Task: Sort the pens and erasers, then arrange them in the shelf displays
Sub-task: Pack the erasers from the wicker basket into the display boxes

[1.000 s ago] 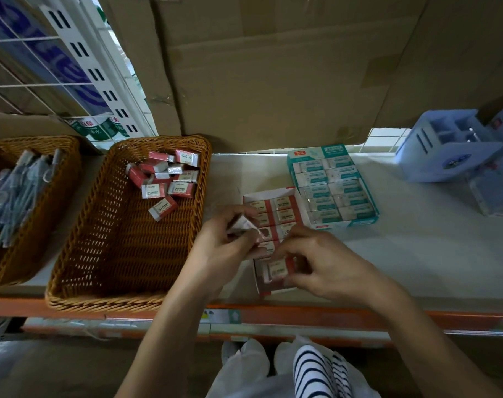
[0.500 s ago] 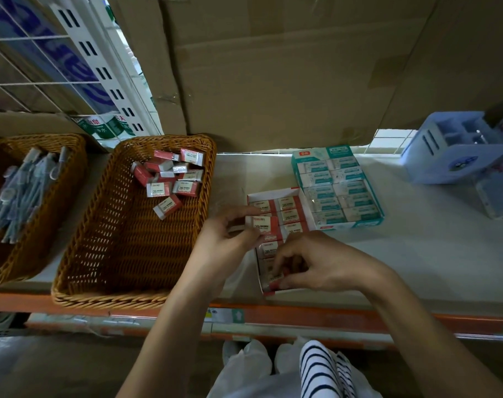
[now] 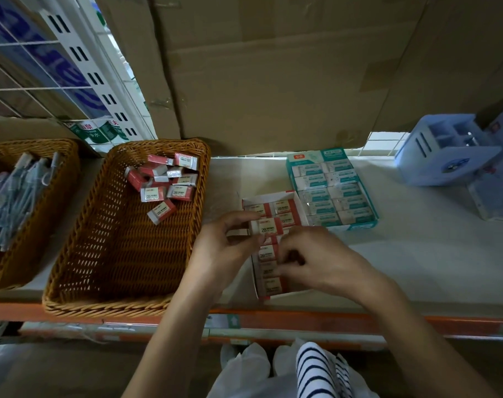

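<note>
Our left grip (image 3: 227, 242) pinches 1 2B eraser (image 3: 266, 226) over the red box (image 3: 269, 197) — right grip (image 3: 316, 262) at 5 o'clock, curled into it; we can't tell its hold.

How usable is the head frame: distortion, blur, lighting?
Head view: wide-angle makes the white slotted upright lean hard and stretches the blue organizer at the right border; centre sharp, 2B print on the eraser in the left hand readable; pens at far left soft; light dim, brighter gaps beside the cardboard; right hand shadows the red eraser box rows beneath it.
</note>
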`<state>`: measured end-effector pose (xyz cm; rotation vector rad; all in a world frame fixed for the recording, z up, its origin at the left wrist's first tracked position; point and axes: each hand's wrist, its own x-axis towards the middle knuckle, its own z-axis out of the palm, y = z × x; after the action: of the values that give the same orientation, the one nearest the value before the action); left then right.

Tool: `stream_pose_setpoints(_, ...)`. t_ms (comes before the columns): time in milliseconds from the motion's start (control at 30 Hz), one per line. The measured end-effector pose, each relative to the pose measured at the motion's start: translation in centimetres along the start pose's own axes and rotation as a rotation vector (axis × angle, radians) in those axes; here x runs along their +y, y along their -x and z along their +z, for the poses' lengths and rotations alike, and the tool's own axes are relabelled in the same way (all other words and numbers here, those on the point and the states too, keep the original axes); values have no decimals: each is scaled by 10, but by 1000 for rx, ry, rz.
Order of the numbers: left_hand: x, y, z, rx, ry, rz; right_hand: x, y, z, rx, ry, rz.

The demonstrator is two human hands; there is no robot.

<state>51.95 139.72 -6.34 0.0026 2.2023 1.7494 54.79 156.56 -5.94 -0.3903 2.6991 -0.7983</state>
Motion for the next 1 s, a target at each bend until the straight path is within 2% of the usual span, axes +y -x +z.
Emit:
stream_pose_setpoints(100, 3, 2, 1, -29, -88, 36, 4, 8, -10, 325, -68, -8)
stream_pose_setpoints(167, 6, 5, 4, -108, -98, 65, 8, 10, -13, 357, -115, -59)
stream_pose_setpoints(300, 7, 8, 9, -191, -122, 83, 17, 17, -18, 302, -153, -99)
stream_pose_setpoints(367, 4, 8, 7, -166, -347, 189, 22, 21, -25, 223, -108, -69)
stream_pose_setpoints(467, -3, 7, 5, -76, -812, 403, 23, 23, -26, 14, 62, -49)
stream_pose_setpoints(567, -8, 4, 6, -156, -1031, 454, 16, 21, -25, -117, 121, -19)
stream_pose_setpoints(633, -10, 3, 8, -217, -1082, 421, 13, 18, -25, -147, 132, -7)
stream_pose_setpoints(900, -10, 0, 10, -208, -1112, 379, 26, 13, -18, -172, -6, -46)
stream_pose_setpoints(1000, -11, 0, 11, -203, -1115, 377, 25, 13, -14, -138, 106, -46)
